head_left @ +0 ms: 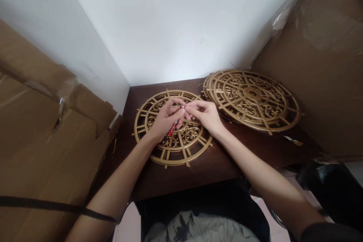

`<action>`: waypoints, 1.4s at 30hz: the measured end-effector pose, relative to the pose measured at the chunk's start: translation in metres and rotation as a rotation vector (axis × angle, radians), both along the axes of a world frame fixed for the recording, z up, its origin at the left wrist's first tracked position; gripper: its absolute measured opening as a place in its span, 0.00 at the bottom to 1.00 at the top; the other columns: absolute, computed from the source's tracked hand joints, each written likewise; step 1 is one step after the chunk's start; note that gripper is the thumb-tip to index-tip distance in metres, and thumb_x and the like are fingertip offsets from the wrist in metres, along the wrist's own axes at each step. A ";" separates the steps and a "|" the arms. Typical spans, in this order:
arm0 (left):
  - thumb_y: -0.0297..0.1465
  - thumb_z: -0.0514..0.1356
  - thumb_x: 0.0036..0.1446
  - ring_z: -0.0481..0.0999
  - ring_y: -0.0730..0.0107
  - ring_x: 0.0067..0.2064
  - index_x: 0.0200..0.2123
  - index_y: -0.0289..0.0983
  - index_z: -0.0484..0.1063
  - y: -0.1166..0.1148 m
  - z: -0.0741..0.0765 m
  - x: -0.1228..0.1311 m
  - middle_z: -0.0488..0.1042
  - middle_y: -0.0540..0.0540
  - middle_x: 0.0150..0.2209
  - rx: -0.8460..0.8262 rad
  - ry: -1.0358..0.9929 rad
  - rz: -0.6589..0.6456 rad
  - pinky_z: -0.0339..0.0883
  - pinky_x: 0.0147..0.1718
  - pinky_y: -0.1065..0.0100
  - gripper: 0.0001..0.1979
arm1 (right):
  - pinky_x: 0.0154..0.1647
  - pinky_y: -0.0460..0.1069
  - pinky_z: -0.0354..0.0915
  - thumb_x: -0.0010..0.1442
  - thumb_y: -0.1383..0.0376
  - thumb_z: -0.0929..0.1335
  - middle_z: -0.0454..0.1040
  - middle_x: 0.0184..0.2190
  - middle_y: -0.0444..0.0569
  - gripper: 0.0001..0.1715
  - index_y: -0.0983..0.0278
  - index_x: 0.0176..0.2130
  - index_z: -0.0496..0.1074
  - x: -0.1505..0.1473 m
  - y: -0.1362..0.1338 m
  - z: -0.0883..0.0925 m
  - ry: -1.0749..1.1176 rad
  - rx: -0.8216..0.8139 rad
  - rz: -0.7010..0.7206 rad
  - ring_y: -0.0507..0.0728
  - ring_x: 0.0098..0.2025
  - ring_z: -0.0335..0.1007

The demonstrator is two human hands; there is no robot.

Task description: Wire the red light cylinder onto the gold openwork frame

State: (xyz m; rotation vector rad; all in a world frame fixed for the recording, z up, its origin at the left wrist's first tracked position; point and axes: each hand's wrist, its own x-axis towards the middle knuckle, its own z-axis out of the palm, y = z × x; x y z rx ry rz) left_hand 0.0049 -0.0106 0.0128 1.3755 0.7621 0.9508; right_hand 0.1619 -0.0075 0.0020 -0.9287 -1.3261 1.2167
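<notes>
Red and slim, a pen-like tool [171, 130] sits in the left hand [166, 116], pinched between thumb and fingers, its lower end jutting beneath them. The right hand [207, 115] presses thumb to fingertips beside its upper end; whether anything is pinched there, I cannot tell. Both are above a gold scrollwork disc [185, 155], near a stack of similar discs [252, 93].

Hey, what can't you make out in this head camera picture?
Head view:
Red pen-shaped object: middle hidden by the left hand; any marking too small to read.
Right hand: whether its fingertips grip anything, too small to tell.
Near gold openwork disc: centre largely hidden by the left hand.
Lower gold discs: mostly covered by the top disc.
</notes>
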 end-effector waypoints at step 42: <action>0.28 0.59 0.53 0.65 0.80 0.22 0.35 0.38 0.62 0.011 -0.001 -0.003 0.71 0.50 0.24 -0.237 -0.453 0.255 0.55 0.17 0.79 0.07 | 0.23 0.45 0.69 0.50 0.65 0.72 0.75 0.23 0.44 0.08 0.65 0.33 0.78 -0.002 -0.008 0.006 0.045 0.089 0.087 0.48 0.21 0.69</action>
